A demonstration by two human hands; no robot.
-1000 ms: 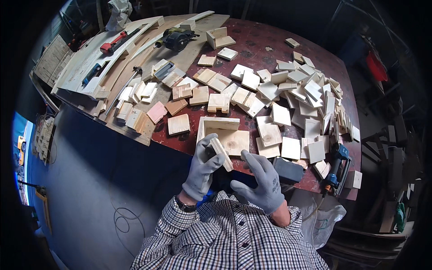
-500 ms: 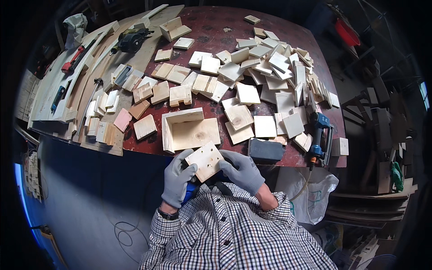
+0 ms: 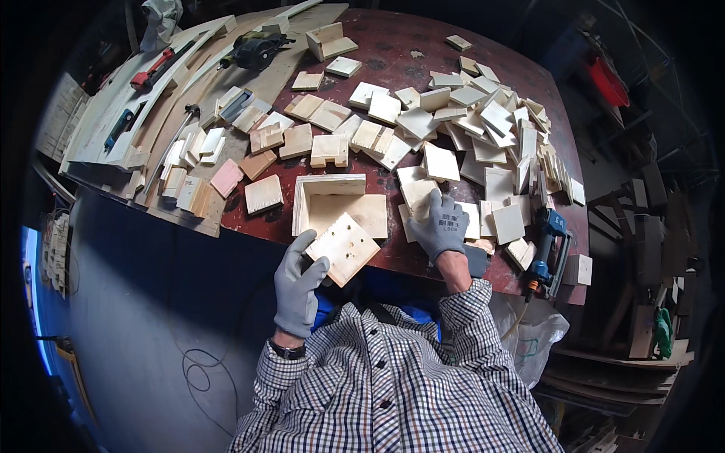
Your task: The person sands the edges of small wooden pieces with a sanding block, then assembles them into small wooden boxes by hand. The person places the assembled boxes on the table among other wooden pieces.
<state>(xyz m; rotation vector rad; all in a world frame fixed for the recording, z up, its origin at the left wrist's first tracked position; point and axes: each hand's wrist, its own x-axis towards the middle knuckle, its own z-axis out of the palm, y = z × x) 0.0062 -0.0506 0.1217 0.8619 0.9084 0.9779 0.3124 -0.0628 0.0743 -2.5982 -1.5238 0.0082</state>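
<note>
My left hand (image 3: 296, 283), in a grey glove, grips a pale square wooden board (image 3: 343, 251) with several small dark holes, thumb on its near side. The board is tilted in front of an L-shaped wooden assembly (image 3: 328, 184) on the red table. My right hand (image 3: 445, 226), also gloved, reaches over the table's near part, thumb and fingers apart. Its fingertips are at a knotted wooden block (image 3: 420, 196); whether they press on it is hard to tell. A dark block (image 3: 476, 261) is partly hidden behind the right wrist.
A big heap of square wooden pieces (image 3: 483, 113) covers the table's right half. A blue nail gun (image 3: 548, 245) with a hose lies at the right edge. A hammer (image 3: 189, 113), a black power tool (image 3: 258, 50) and a red tool (image 3: 151, 72) lie on boards at left.
My right hand has let go of the holed board and moved right and forward to the wooden pieces. My left hand keeps the board. The whole view has shifted slightly.
</note>
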